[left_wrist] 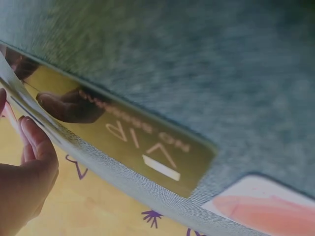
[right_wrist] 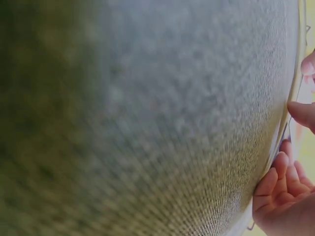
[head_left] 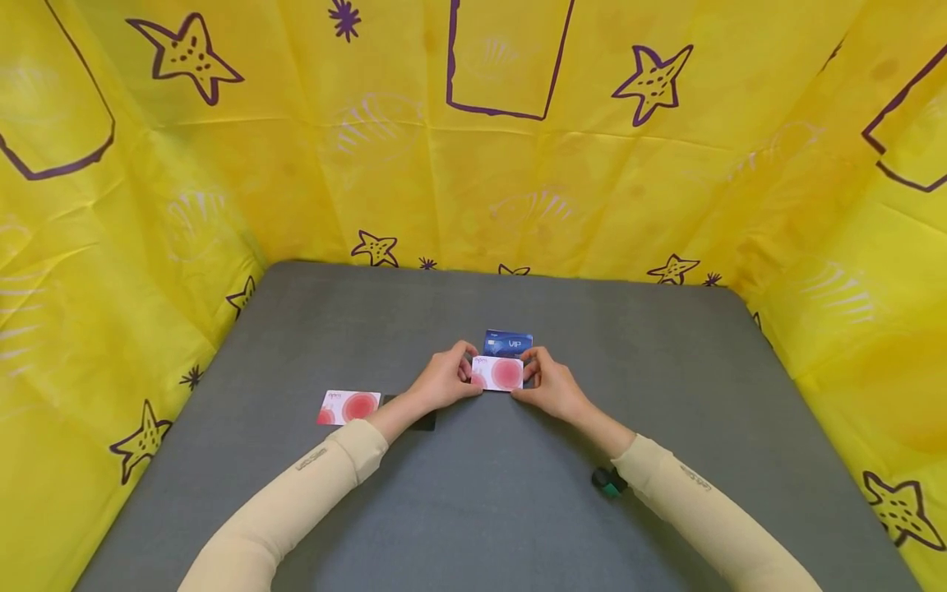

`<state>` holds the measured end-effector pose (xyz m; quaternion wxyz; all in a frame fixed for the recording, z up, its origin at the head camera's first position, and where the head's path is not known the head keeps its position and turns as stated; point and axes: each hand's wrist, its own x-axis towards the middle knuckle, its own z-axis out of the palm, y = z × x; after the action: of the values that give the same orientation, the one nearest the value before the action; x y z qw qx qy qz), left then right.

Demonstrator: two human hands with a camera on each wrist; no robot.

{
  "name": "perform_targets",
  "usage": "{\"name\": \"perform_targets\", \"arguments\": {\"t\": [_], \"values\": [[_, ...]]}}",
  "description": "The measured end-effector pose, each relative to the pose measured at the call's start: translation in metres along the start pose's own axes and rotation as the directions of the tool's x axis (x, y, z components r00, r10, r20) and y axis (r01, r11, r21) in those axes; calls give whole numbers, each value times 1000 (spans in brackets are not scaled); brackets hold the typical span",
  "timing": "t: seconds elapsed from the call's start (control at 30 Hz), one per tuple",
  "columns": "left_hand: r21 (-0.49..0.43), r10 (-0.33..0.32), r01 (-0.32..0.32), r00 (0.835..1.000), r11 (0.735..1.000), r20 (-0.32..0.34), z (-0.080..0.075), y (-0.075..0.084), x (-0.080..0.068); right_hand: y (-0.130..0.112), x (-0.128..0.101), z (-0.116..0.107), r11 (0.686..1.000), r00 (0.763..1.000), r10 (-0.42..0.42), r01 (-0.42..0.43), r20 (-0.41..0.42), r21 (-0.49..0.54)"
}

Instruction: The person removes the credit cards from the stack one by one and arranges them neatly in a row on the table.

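Grey fabric covers the bench (head_left: 666, 395), and near its middle both hands meet on one white card with a red disc (head_left: 500, 373). That card lies between the hands: the left hand (head_left: 445, 380) pinches its left edge with curled fingers and thumb, and the right hand (head_left: 552, 385) pinches its right edge the same way. Whether the card rests flat on the bench or is lifted slightly I cannot tell. Just behind it, touching or partly under its far edge, lies a blue VIP card (head_left: 509, 341). A second white card with a red disc (head_left: 348, 407) lies well to the left, beside the left forearm, with a dark card (head_left: 425, 423) partly hidden under that wrist. In the left wrist view this dark card (left_wrist: 147, 147) shows mirrored VIP lettering, and fingertips (left_wrist: 34, 140) press a thin card edge. A small green and black object (head_left: 608, 483) sits by the right sleeve. Yellow sheeting with purple stars (head_left: 185, 53) walls the bench.
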<state>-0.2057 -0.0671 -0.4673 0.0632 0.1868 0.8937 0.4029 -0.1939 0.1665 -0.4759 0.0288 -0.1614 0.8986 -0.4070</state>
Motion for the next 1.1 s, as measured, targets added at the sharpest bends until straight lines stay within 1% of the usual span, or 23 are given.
{"name": "perform_targets", "arguments": {"t": [0.17, 0.47, 0.63, 0.83, 0.93, 1.1], "values": [[9, 6, -6, 1000, 1000, 17, -2, 0, -9, -3, -5, 2, 1000, 1000, -7, 7, 17, -13], [21, 42, -42, 999, 999, 20, -6, 2, -23, -10, -13, 4, 1000, 999, -18, 19, 40, -15], [15, 58, -58, 998, 998, 27, -8, 2, -30, -14, -17, 6, 1000, 998, -13, 14, 53, -9], [6, 75, -75, 997, 997, 37, -8, 0, -38, -16, -22, 8, 1000, 997, -27, 28, 70, -13], [10, 90, -91, 995, 996, 33, -8, 0, -42, -17, -24, 9, 999, 997, -31, 32, 75, -17], [26, 93, -94, 995, 995, 34, -10, 2, -48, -18, -28, 10, 998, 995, -40, 43, 90, -37]]}}
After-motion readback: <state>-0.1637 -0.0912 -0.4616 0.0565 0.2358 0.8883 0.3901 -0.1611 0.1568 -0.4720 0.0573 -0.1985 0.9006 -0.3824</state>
